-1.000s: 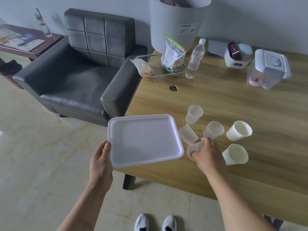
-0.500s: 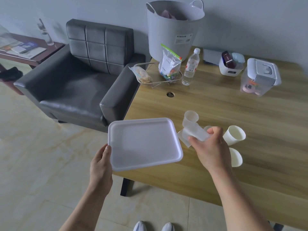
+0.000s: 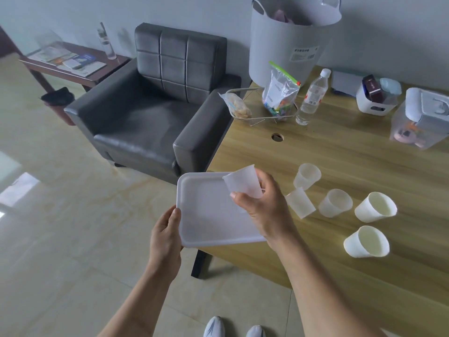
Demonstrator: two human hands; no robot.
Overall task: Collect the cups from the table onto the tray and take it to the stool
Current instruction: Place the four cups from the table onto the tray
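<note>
Right now a translucent cup [image 3: 243, 183] sits in the right hand [image 3: 263, 205], fingers wrapped round its base, held tilted just above the far right part of the white tray [image 3: 206, 215]. The left hand [image 3: 166, 237] grips the tray's near left corner, thumb on the rim, holding it over the table's [image 3: 340, 152] near left edge. Five more cups remain on the wood to the right: three translucent ones [image 3: 306, 176] [image 3: 300, 202] [image 3: 335, 203] and two white ones [image 3: 375, 206] [image 3: 366, 241], all apart from the tray. A grey armchair [image 3: 155, 113] stands beside the table.
</note>
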